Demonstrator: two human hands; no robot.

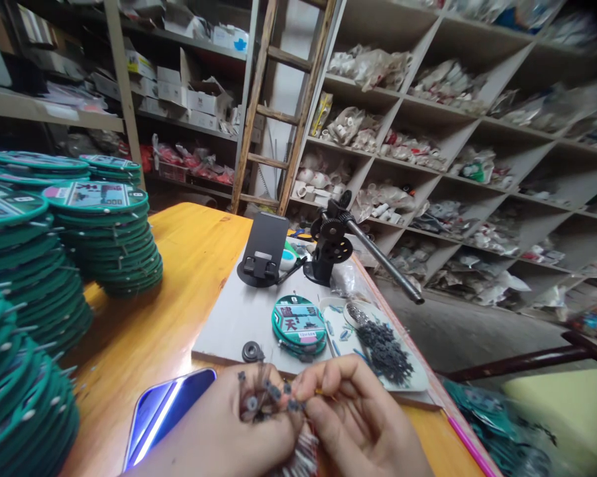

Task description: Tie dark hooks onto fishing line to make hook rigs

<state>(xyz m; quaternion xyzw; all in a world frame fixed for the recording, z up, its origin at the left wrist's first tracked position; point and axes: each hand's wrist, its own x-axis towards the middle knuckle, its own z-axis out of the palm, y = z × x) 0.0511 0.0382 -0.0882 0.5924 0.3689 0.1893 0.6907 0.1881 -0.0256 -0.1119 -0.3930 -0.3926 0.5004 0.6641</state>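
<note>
At the front edge of the board, my left hand [253,404] is closed around a bunch of thin strands [262,387] tipped with small dark grey rubber-like pieces. My right hand [352,411] meets it, thumb and forefinger pinched at the end of one small grey piece [293,404]. A tiny yellow bit [319,391] pokes out between the right fingers. Below the hands, a striped bundle [301,457] is partly hidden. Just beyond them lie round green line spools [298,324] with a printed label, and a small dark ring [252,351].
A white tray [417,381] holds a heap of dark grey pieces [385,351]. Behind stand a black phone stand [266,248] and a geared winder [330,242] with a metal rod. Stacked green spools [104,232] crowd the left; a phone [163,417] lies near my left wrist.
</note>
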